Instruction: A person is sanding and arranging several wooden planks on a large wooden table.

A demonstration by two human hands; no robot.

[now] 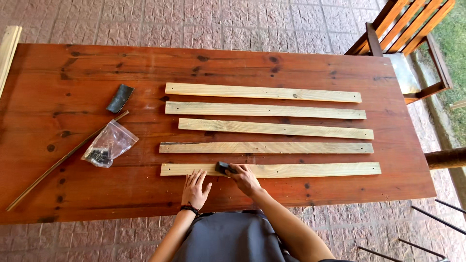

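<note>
The left hand lies flat and released on the nearest of 5 pale wooden slats, pinning its left end steady. The right hand grasps a dark sanding block, pressed on that slat's top face.

Five long pale wooden slats lie parallel on the reddish wooden table; left of them lies a clear plastic bag.

I see pale, raw, matt wood slats on a glossy, varnished reddish wood counter, beside a clear, crinkled plastic bag.
</note>
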